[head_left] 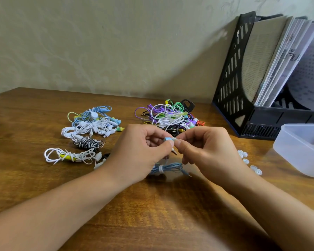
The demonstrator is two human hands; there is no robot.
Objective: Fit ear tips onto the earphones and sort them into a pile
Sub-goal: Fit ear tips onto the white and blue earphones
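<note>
Left hand (143, 153): fingers curled, pinching a light blue earbud (167, 139) at centre, above the tabletop (161, 205).
Right hand (205, 151): thumb and forefinger pinched on a pale ear tip (174, 139), which meets the right end of the earbud.
Grey-blue earphone cable (168, 168): bundled with a white tie, lying on the tabletop beneath both hands; a plug tip shows just below the fingertips.
Loose white ear tips (248, 163): scattered on the tabletop just right of the right wrist.
Clear plastic container (301, 149): near right edge, beside the ear tips.
Pile of white and pale blue earphones (91, 124): left of the hands, with a black-and-white striped bundle (88, 143) and a white coil (71, 156) nearer.
Tangle of mixed-colour earphones (169, 115): just beyond the hands.
Black file holder (232, 84): far right, against the wall, filled with papers.
</note>
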